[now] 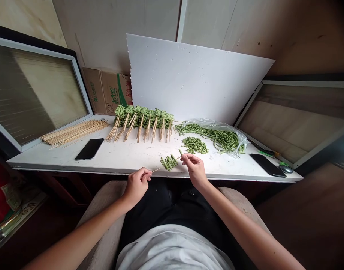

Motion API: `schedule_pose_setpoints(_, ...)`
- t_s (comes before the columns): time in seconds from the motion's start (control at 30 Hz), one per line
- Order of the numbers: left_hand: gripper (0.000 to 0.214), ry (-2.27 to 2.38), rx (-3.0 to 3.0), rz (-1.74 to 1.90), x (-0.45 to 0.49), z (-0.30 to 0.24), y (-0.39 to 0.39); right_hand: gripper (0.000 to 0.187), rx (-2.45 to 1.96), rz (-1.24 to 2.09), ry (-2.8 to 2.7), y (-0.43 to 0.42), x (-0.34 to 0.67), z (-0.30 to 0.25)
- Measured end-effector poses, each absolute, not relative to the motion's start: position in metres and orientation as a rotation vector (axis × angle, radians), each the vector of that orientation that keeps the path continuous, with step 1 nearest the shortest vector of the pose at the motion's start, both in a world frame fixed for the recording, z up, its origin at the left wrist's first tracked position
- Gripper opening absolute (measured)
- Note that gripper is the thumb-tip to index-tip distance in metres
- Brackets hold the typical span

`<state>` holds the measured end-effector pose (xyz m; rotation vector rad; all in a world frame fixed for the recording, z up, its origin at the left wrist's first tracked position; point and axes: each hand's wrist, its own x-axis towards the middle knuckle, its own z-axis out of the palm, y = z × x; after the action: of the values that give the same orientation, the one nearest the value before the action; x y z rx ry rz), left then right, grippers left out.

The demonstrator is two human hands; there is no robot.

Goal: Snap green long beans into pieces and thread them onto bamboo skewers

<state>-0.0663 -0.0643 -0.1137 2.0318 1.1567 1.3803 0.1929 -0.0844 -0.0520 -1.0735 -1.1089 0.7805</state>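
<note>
My left hand [138, 182] is closed on the lower end of a thin wooden skewer [156, 170], near the table's front edge. Several short green bean pieces [168, 162] are threaded side by side along the skewer. At its upper right end, my right hand [194, 168] pinches another green bean piece [180, 152] at the skewer's tip. A small heap of cut bean pieces [195, 145] lies just beyond my right hand. Stacked rows of filled bean skewers [145, 117] stand at the back, their bare stick ends pointing toward me.
Loose bare skewers [73, 133] lie at the left, behind a phone [89, 149]. Long whole beans in a clear plastic bag [217, 135] rest at the right. A second phone [267, 165] and a computer mouse [286, 169] are near the right edge. A white foam board [194, 78] leans behind.
</note>
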Motion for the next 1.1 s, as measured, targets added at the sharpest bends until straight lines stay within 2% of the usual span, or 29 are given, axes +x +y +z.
schedule_pose_setpoints(0.4,0.017,1.149,2.043,1.394,-0.066,-0.116,-0.066,0.026,-0.992,0.819,-1.064,-0.089,0.182,-0.052)
schedule_pose_setpoints(0.93,0.017,1.141,2.013,1.414,-0.067,-0.113,-0.061,0.034,-1.039,0.865,-1.072,-0.086,0.178,-0.053)
schedule_pose_setpoints(1.03,0.016,1.161,1.989,1.416,-0.068,-0.112,-0.058,0.041,-1.153,0.691,-1.183,-0.071,0.211,-0.049)
schedule_pose_setpoints(1.1,0.016,1.16,1.979,1.409,-0.068,-0.112,-0.057,0.035,-1.331,0.439,-1.306,-0.06,0.241,-0.047)
